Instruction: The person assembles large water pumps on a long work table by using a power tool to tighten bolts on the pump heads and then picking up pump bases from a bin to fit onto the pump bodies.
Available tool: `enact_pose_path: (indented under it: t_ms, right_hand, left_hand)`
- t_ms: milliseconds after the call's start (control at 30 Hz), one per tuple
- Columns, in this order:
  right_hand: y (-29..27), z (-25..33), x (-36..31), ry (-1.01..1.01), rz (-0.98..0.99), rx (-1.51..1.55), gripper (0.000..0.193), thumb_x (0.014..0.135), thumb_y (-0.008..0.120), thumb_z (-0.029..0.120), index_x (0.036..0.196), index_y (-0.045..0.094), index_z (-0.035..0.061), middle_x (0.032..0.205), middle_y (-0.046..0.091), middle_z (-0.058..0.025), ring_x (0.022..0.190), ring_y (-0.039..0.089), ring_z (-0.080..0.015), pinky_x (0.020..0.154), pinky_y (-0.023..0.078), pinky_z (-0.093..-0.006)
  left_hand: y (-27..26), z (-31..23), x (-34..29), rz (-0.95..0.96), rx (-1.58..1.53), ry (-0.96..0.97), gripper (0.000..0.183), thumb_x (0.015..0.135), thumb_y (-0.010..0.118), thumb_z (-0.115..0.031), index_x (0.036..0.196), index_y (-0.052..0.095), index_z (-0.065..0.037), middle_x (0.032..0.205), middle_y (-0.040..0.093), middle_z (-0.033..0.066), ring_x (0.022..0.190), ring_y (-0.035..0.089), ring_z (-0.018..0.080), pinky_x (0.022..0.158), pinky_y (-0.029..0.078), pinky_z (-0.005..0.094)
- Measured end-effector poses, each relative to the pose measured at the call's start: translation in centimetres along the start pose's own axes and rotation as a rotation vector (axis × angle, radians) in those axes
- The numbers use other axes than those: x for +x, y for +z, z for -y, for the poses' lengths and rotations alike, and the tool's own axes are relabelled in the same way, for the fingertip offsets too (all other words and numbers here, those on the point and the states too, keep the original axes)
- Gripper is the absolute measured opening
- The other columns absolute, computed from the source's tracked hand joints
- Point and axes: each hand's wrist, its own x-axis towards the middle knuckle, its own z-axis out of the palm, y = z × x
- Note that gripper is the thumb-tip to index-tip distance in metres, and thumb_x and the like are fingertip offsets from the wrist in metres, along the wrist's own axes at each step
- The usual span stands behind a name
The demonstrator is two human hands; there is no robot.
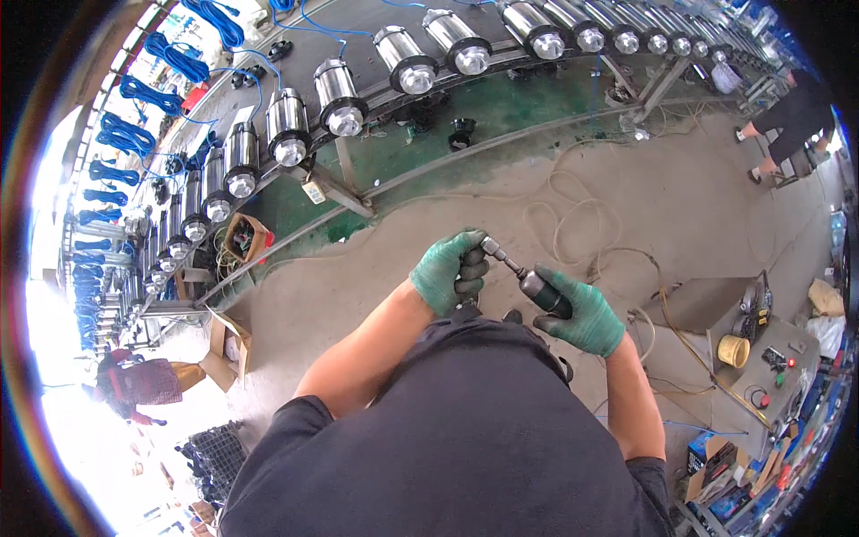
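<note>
In front of my body, my right hand [586,315], in a green work glove, is closed round the dark body of a handheld power driver [542,292]. Its slim metal shaft and silver socket-like tip [491,246] point up and left. My left hand [450,272], gloved in the same green, has its fingers curled in beside that tip. Thumb and index finger meet right at the tip or just next to it; whether they pinch it or some small part is hidden.
A long curved bench carries a row of steel pump-like cylinders [394,55] with clear caps, and coiled blue cables [125,134]. A pale hose [573,215] loops over the floor. At right stands a metal table [778,358] with a yellow roll [733,351]. Other people are at far right and left.
</note>
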Motion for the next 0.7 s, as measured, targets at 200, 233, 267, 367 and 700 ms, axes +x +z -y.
enact_pose_path:
  t_ms: [200, 233, 267, 367, 700]
  right_hand:
    - [-1.5, -1.0, -1.9, 0.043, 0.073, 0.188, 0.079, 0.082, 0.079, 0.002, 0.153, 0.044, 0.0020, 0.125, 0.069, -0.0084, 0.105, 0.064, -0.0112, 0.096, 0.053, -0.0312]
    - [-1.9, -1.0, -2.2, 0.065, 0.106, 0.231, 0.080, 0.082, 0.079, 0.002, 0.153, 0.043, 0.0016, 0.125, 0.069, -0.0085, 0.106, 0.064, -0.0118, 0.097, 0.053, -0.0316]
    - [-2.2, -1.0, -2.5, 0.087, 0.138, 0.274, 0.081, 0.082, 0.079, 0.002, 0.154, 0.042, 0.0012, 0.126, 0.068, -0.0086, 0.107, 0.064, -0.0124, 0.097, 0.053, -0.0320]
    - [-2.9, -1.3, -3.1, 0.074, 0.201, 0.347, 0.084, 0.082, 0.081, 0.005, 0.155, 0.039, 0.0010, 0.127, 0.068, -0.0092, 0.111, 0.063, -0.0145, 0.101, 0.052, -0.0343]
    - [-3.8, -2.7, -4.0, 0.085, 0.267, 0.480, 0.090, 0.085, 0.084, 0.017, 0.158, 0.034, 0.0002, 0.131, 0.066, -0.0118, 0.116, 0.063, -0.0180, 0.104, 0.050, -0.0370]
  left_hand:
    - [1.1, 0.4, -1.0, 0.178, 0.171, 0.086, 0.020, 0.103, 0.062, -0.030, 0.104, 0.059, -0.010, 0.070, 0.040, -0.0065, 0.054, 0.033, 0.0060, 0.045, 0.026, 0.0224]
    - [1.1, 0.3, -1.1, 0.187, 0.223, 0.098, 0.019, 0.103, 0.062, -0.030, 0.106, 0.058, -0.011, 0.072, 0.041, -0.0056, 0.055, 0.034, 0.0058, 0.045, 0.026, 0.0222]
    - [1.1, 0.4, -1.1, 0.196, 0.275, 0.110, 0.019, 0.103, 0.062, -0.029, 0.108, 0.057, -0.012, 0.074, 0.043, -0.0047, 0.056, 0.035, 0.0056, 0.046, 0.027, 0.0219]
    - [1.0, 0.9, -1.0, 0.289, 0.268, 0.130, 0.026, 0.102, 0.066, -0.032, 0.113, 0.056, -0.011, 0.073, 0.043, -0.0014, 0.054, 0.036, 0.0073, 0.045, 0.028, 0.0220]
    - [1.3, 4.6, 0.1, 0.344, 0.071, 0.238, 0.030, 0.099, 0.070, -0.037, 0.115, 0.058, -0.014, 0.079, 0.049, 0.0003, 0.059, 0.042, 0.0107, 0.045, 0.031, 0.0234]
